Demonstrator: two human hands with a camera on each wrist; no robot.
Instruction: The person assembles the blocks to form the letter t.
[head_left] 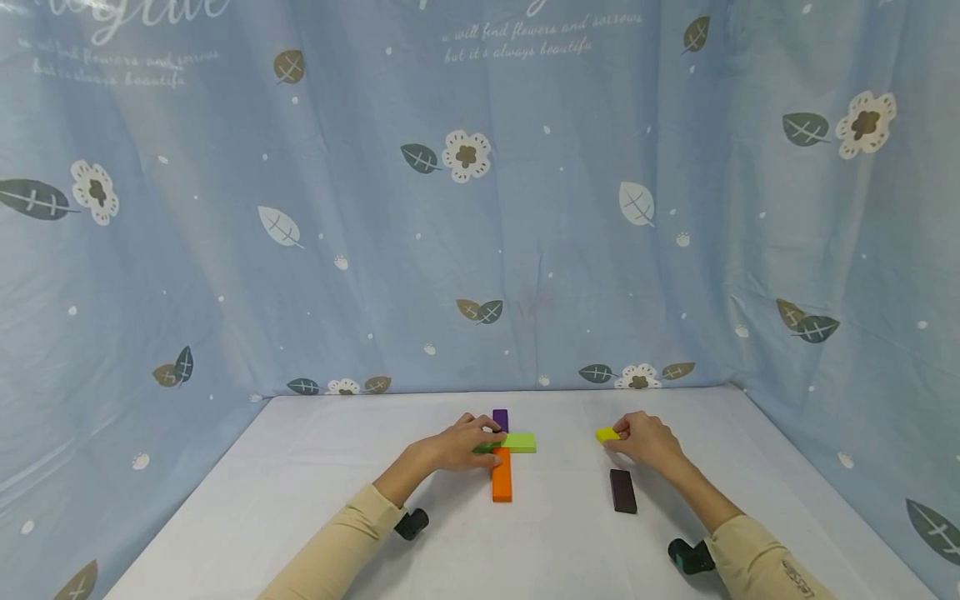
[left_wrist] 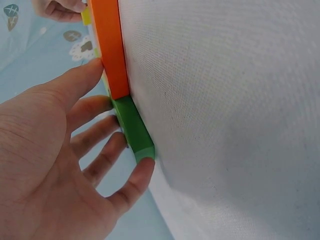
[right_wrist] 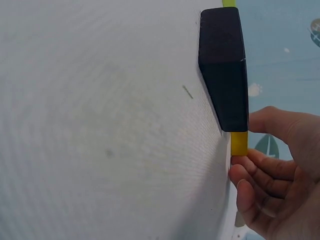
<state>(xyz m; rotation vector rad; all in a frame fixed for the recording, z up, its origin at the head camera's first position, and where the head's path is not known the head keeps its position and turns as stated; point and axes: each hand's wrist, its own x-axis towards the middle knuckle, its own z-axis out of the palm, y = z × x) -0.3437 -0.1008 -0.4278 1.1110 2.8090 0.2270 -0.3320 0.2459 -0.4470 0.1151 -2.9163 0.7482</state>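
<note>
Six coloured blocks on one white bench (head_left: 555,546), two bare hands at work.
Left hand (head_left: 459,444): grip loosely spread, thumb at the orange block (head_left: 502,478), fingers along the green block (left_wrist: 133,125); light green block (head_left: 521,442) and purple block (head_left: 500,419) close by in the same cluster. Right hand (head_left: 648,439): grip pinching the yellow block (head_left: 605,435), well apart from the cluster; whether raised, I cannot tell from where I stand. Dark block (head_left: 623,492): lying flat, nearer the person than the yellow.

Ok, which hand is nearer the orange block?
Left. The left hand is at the far end of the orange block; the right hand is well right of it, holding the yellow block.
</note>
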